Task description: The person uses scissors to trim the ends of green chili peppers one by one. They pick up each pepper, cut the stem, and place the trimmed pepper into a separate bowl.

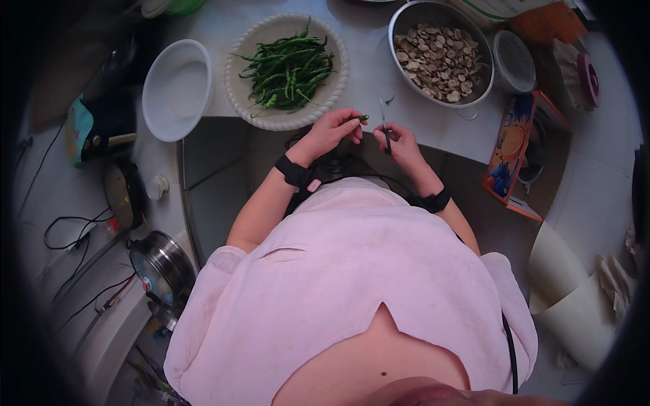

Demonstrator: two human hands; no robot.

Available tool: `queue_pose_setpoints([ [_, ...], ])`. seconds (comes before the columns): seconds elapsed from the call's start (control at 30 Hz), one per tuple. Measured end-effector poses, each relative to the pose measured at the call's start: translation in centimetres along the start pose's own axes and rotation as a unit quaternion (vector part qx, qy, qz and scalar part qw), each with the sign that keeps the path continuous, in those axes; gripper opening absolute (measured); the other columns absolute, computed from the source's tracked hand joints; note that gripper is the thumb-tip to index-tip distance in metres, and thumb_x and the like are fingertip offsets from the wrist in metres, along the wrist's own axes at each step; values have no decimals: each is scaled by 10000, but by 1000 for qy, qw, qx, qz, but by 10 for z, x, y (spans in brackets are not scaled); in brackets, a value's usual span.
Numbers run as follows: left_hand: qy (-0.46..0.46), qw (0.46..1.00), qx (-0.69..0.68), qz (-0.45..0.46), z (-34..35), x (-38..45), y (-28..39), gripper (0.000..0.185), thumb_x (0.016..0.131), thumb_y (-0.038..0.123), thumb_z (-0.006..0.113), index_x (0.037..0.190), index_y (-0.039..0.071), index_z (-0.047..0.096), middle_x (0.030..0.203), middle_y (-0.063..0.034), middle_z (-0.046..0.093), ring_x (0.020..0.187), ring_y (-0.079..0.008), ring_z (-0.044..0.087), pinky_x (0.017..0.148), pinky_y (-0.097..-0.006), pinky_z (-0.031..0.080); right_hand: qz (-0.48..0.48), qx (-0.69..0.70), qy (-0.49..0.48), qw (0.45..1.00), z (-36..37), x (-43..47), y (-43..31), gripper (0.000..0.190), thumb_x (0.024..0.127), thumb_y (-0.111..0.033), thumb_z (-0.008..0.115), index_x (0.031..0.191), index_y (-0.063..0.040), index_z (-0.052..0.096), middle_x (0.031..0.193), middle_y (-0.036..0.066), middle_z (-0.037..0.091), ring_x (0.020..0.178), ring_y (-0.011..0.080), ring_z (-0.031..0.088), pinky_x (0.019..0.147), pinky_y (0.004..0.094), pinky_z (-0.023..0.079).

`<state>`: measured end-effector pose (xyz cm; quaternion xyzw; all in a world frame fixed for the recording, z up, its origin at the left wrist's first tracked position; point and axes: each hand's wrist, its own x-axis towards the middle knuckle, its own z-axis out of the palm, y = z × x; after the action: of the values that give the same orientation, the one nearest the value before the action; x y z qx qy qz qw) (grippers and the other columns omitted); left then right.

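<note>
My left hand [332, 131] has its fingers closed on a green chili pepper [363, 117], whose end shows past the fingertips. In my right hand [404, 147] is what looks like a small pair of scissors [384, 117], with dark handles and narrow pale blades pointing away from me. The blades are apart from the pepper. A cut green stem piece [389, 100] lies on the white tabletop [363, 76] just beyond the blades. Past my left hand stands a pale round basket [236, 96] with a rope-like rim, heaped with long green chili peppers [289, 71].
Left of the basket is a white plastic bowl [175, 91]. A metal colander [488, 89] with dried round slices [439, 63] stands at the back right, beside a clear lidded tub [515, 61]. An open printed carton [510, 147] is by the table's right edge. Steel pots [167, 264] stand left.
</note>
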<state>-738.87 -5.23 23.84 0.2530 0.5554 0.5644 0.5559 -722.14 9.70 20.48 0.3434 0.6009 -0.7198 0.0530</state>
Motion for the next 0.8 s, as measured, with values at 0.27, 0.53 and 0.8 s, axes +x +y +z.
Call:
queue_pose_setpoints([
  [0.27,340,918,-146,140,-72,-87,51,259,1052,214,423,1168,12,537,722,-25,537,455,-75,372,432,-207,316,-74,59,23,995,38,2,-32,257,885,-269,736,1021,-63,665,649,-26,594,495,30,467,421,210,310],
  [0.53,527,788,-253,193,-234,-132,50,375,947,-49,451,1297,-132,346,966,-239,600,913,-339,648,817,-389,576,-63,40,51,996,72,11,-52,248,889,-246,728,1031,-54,660,684,-7,617,516,32,484,429,206,317],
  [0.8,554,770,-224,225,-282,-112,64,245,928,-85,504,1164,-67,439,993,-172,586,857,-303,677,746,-354,607,-93,-10,56,994,106,43,-66,272,872,-204,742,1064,-34,649,691,-11,612,609,48,527,555,216,408],
])
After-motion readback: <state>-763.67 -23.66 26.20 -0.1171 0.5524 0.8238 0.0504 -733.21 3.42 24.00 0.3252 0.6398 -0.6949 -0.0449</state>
